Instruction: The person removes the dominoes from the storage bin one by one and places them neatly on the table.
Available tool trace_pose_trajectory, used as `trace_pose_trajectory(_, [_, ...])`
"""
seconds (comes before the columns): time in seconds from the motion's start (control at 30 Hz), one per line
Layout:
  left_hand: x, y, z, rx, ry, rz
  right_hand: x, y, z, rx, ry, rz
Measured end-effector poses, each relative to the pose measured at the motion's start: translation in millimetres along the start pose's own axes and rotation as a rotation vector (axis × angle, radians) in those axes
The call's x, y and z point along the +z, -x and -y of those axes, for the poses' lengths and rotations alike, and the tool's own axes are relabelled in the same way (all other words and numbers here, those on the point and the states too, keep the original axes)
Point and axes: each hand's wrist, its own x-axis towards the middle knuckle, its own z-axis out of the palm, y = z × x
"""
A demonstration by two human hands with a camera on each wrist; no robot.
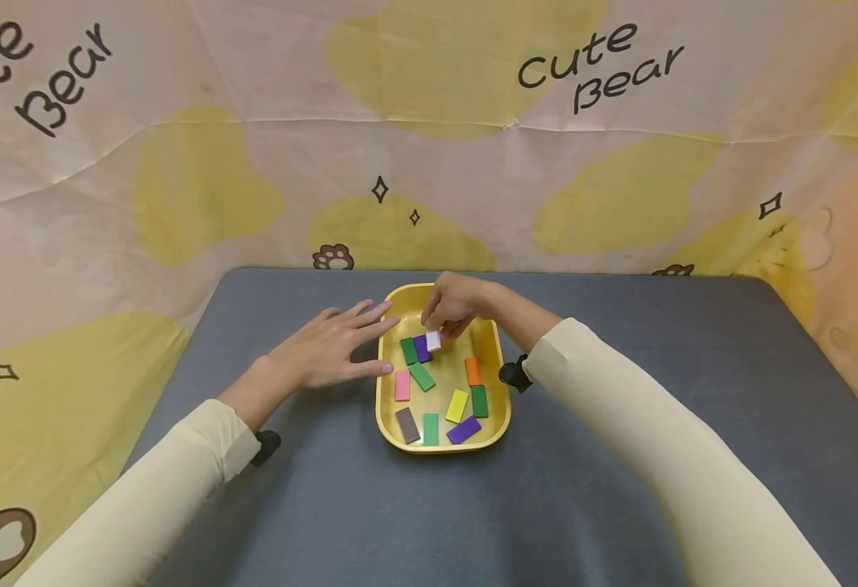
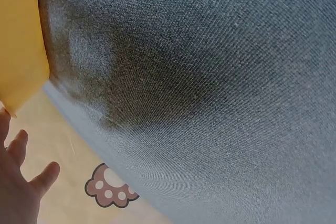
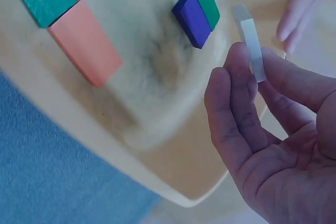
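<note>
In the head view my right hand (image 1: 458,302) pinches a white rectangular block (image 1: 433,340) over the far part of a yellow tray (image 1: 504,408). The right wrist view shows the white block (image 3: 252,45) upright between thumb and fingertips, above the tray floor. Close by it in the tray lie a purple block (image 1: 422,349) and a dark green block (image 1: 409,351), side by side. My left hand (image 1: 329,346), fingers spread and straight, is at the tray's left rim and holds nothing. Its fingers also show at the lower left of the left wrist view.
Flat blocks lie scattered in the tray, among them an orange block (image 1: 473,371), a pink block (image 1: 402,386), a yellow block (image 1: 457,405) and a brown block (image 1: 407,425). The tray stands on a grey-blue table (image 1: 429,522). A printed cloth (image 1: 429,98) hangs behind.
</note>
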Motion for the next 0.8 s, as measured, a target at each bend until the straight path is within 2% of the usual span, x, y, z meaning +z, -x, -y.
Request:
trace_pose_trajectory(0.33, [-0.3, -0.3, 1.4, 0.007, 0.005, -0.007, -28.2, 16.9, -7.8, -0.069, -0.06, 0.018])
trace_pose_trajectory(0.53, [-1.1, 0.2, 1.0, 0.026, 0.012, -0.018, -52.1, 29.5, -22.9, -0.067, -0.119, -0.056])
trace_pose_trajectory(0.8, [0.4, 0.3, 2.5, 0.022, 0.015, -0.011, -79.8, 40.5, -53.3, -0.085, -0.267, -0.14])
